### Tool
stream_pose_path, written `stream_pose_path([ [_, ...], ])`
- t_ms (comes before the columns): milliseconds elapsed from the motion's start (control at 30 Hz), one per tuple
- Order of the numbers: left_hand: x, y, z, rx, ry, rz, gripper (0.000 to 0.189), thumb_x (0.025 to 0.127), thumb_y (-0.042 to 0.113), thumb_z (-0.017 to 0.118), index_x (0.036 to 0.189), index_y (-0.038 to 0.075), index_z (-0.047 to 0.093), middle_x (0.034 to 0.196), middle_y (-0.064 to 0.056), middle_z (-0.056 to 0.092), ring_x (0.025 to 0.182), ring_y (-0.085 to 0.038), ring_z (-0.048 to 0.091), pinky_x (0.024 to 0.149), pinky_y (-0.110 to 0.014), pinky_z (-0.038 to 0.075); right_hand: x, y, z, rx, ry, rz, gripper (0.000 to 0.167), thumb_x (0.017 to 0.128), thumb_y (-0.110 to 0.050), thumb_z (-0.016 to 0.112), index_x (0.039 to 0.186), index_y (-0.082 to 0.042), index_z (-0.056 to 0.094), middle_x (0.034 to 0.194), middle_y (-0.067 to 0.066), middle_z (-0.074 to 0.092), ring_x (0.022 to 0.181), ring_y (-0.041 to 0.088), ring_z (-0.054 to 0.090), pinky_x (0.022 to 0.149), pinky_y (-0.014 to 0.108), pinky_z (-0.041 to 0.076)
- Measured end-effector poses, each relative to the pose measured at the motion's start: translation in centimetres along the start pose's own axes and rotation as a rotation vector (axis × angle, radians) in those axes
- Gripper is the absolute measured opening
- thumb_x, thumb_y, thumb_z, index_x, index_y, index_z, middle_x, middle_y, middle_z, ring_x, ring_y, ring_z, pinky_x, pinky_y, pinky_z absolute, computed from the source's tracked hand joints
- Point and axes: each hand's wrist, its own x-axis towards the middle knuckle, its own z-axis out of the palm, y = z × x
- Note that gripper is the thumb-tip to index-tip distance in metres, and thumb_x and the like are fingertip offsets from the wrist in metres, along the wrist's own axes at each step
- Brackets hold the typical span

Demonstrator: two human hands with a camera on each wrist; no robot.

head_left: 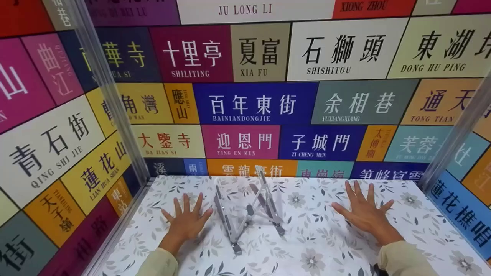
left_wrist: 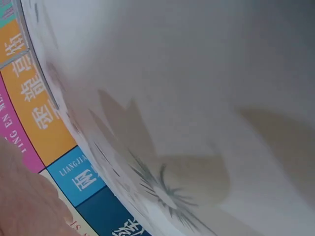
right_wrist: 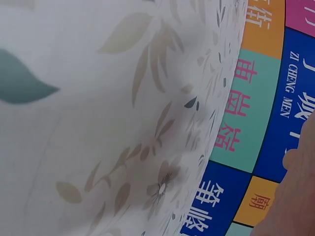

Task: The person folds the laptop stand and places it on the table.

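Observation:
A silver folding laptop stand stands unfolded on the floral-patterned tabletop, its two long rails joined by crossing struts at a dark middle joint. To its left, my left hand is palm down with fingers spread, the thumb a short way from the stand's left rail. My right hand is spread the same way, farther off on the right side. Neither hand holds anything. Only a blurred part of the left hand enters the left wrist view, and an edge of the right hand shows in the right wrist view.
The white table carries a grey leaf and flower print. Behind it rises a wall of coloured panels with Chinese lettering. Clear upright edges stand at the left corner and right corner of the table.

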Motion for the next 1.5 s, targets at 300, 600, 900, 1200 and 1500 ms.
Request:
stream_pose_path([
  [300,-1.2,1.4,-1.5,-0.331,-0.034,0.013,0.074,0.106,0.063,0.025,0.163,0.016,0.025,0.168,-0.024,0.017,0.152,-0.054,0.012,0.114,-0.080,0.009,1.0,-3.5,1.7,0.181,-0.109,0.007,0.101,0.091,-0.087,0.024,0.162,-0.027,-0.016,0.169,0.021,0.010,0.152,0.055,-0.003,0.095,0.083,-0.026],
  [600,-2.1,3.9,-0.2,-0.894,0.000,-0.142,0.065,0.109,0.051,0.037,0.156,0.007,0.039,0.141,-0.026,0.056,0.123,-0.041,0.060,0.101,-0.052,0.050,2.8,-9.3,4.6,0.546,-0.110,-0.046,0.093,0.099,-0.073,0.037,0.166,-0.015,0.008,0.136,0.022,0.065,0.112,0.035,0.070,0.112,0.060,0.039],
  [900,-2.5,5.6,0.8,-1.320,-0.221,-0.190,0.067,0.107,0.054,0.039,0.160,0.012,0.030,0.145,-0.029,0.050,0.115,-0.039,0.066,0.093,-0.050,0.058,4.7,-13.5,5.9,0.929,-0.134,0.037,0.079,0.101,-0.070,0.036,0.158,-0.015,0.034,0.117,0.023,0.073,0.095,0.036,0.074,0.088,0.051,0.058],
  [1200,-2.7,7.1,2.0,-1.430,-0.176,-0.227,0.060,0.106,0.048,0.047,0.155,0.014,0.039,0.129,-0.021,0.060,0.096,-0.026,0.070,0.081,-0.044,0.061,5.9,-16.2,8.2,1.052,-0.192,0.121,0.076,0.103,-0.069,0.032,0.151,-0.013,0.048,0.111,0.023,0.073,0.085,0.032,0.073,0.080,0.046,0.061],
  [1500,-2.9,8.1,2.9,-1.394,-0.084,-0.176,0.046,0.106,0.032,0.056,0.146,0.011,0.049,0.121,-0.015,0.070,0.098,-0.027,0.074,0.068,-0.036,0.058,6.6,-17.7,9.9,1.310,-0.226,0.114,0.059,0.102,-0.053,0.054,0.147,-0.015,0.054,0.106,0.013,0.072,0.088,0.025,0.073,0.074,0.036,0.059],
])
